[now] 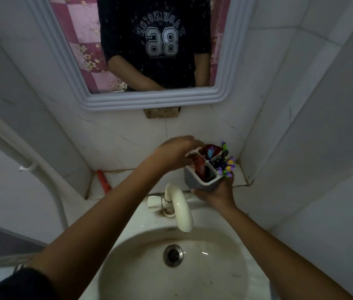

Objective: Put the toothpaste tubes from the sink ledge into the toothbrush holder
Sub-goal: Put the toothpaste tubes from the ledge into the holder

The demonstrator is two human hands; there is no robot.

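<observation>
My right hand (218, 191) grips the grey-and-white toothbrush holder (195, 180) from below, lifted a little above the sink ledge. Several toothbrushes with purple and yellow heads (227, 165) stand in its right compartments. A red toothpaste tube (199, 166) stands in the near left compartment, and another red tube (211, 149) sticks out of a far compartment. My left hand (175, 152) sits over the holder's left rim, fingers closed around the top of the near red tube. One more red tube (103, 180) lies on the ledge at the left.
A white curved tap (180, 208) rises from the back of the sink (128, 256), just below the holder. The drain (173, 255) is in the basin's middle. A framed mirror (149, 98) hangs above, and tiled walls close in on both sides.
</observation>
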